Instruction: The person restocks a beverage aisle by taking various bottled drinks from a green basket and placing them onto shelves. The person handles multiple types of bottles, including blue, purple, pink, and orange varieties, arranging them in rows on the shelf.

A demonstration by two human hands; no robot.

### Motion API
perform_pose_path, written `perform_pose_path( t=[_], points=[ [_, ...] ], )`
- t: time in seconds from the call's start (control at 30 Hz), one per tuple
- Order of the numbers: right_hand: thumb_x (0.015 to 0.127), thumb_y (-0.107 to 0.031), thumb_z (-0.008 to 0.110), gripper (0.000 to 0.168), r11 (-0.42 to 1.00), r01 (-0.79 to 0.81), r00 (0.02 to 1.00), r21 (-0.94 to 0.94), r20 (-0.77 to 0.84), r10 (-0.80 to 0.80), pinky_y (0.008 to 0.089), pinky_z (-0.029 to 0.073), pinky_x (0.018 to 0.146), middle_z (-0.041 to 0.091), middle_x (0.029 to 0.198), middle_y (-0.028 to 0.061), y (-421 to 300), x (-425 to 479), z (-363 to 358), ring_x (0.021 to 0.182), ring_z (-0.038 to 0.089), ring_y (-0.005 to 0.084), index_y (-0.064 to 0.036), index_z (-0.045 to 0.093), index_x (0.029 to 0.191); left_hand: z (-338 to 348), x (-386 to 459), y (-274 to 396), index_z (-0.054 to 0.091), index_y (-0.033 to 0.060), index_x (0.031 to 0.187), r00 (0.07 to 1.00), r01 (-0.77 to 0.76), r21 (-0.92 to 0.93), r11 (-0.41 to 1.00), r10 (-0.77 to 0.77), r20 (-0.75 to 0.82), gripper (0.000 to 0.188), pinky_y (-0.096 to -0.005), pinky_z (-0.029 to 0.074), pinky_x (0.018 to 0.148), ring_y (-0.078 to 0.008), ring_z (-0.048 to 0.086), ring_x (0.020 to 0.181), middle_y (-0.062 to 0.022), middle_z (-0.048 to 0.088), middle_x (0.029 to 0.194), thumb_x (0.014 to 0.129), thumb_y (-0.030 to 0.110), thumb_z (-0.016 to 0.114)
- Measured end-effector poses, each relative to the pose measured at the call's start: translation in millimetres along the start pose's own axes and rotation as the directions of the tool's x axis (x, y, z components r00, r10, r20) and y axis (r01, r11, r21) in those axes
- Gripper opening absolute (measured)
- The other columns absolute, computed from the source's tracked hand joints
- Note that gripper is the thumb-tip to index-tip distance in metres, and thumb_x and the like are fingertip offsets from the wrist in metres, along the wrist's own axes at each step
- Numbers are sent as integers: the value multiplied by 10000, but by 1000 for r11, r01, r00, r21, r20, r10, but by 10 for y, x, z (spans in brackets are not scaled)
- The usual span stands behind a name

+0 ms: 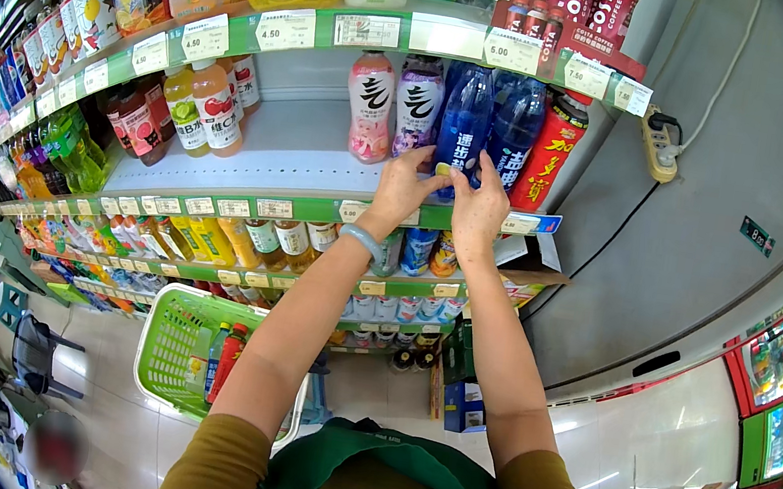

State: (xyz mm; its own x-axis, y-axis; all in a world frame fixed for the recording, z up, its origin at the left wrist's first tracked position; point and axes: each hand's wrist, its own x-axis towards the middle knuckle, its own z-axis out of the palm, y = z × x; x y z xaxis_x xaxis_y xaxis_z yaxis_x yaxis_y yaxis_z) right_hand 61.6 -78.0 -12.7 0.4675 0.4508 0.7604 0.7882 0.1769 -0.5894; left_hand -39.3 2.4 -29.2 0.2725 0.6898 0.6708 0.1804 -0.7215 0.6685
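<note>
A dark blue drink bottle (468, 109) stands upright at the front of the middle shelf (287, 132). My left hand (403, 185) holds its lower left side, and a bracelet (363, 242) circles that wrist. From the other side my right hand (480, 208) grips the same bottle, with both thumbs meeting low on its front. Just left of it are a purple-labelled bottle (417, 109) and a pink bottle (369, 106). On the right stand another blue bottle (520, 127) and a red bottle (551, 154).
A green shopping basket (159, 347) with a few drinks sits below, left of my arms. Price tags line the upper shelf edge (447, 36). At right, a power strip (657, 143) hangs on a grey panel (731, 180). A chair (35, 352) and a blurred person (57, 445) appear lower left.
</note>
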Motion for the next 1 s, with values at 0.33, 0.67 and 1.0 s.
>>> perform_pose_path(
  t=[0.33, 0.67, 1.0],
  points=[
    [733, -60, 707, 375, 987, -65, 997, 146, -34, 70, 349, 510, 696, 604, 982, 160, 119, -3, -90, 833, 622, 268, 34, 592, 1078, 97, -89, 164, 596, -39, 1034, 957, -122, 178, 976, 163, -241, 407, -304, 516, 677, -229, 650, 763, -159, 647, 919, 695, 112, 765],
    [926, -81, 490, 404, 87, -646, 648, 758, 485, 588, 311, 485, 772, 559, 1124, 134, 301, 74, -606, 931, 586, 205, 90, 400, 1281, 587, -239, 973, 495, -91, 1205, 986, 157, -128, 979, -147, 85, 470, -360, 379, 969, -373, 475, 1168, -282, 474, 1257, 949, 300, 450],
    [963, -196, 431, 278, -110, -690, 618, 715, 662, 423, 304, 448, 846, 591, 1062, 77, 260, 176, -642, 972, 559, 170, -7, 531, 1141, 846, -139, 949, 306, -110, 1339, 916, 358, -222, 907, -296, 269, 756, -350, 118, 1116, -358, 68, 1390, -322, 87, 1456, 948, 536, 271]
  ],
)
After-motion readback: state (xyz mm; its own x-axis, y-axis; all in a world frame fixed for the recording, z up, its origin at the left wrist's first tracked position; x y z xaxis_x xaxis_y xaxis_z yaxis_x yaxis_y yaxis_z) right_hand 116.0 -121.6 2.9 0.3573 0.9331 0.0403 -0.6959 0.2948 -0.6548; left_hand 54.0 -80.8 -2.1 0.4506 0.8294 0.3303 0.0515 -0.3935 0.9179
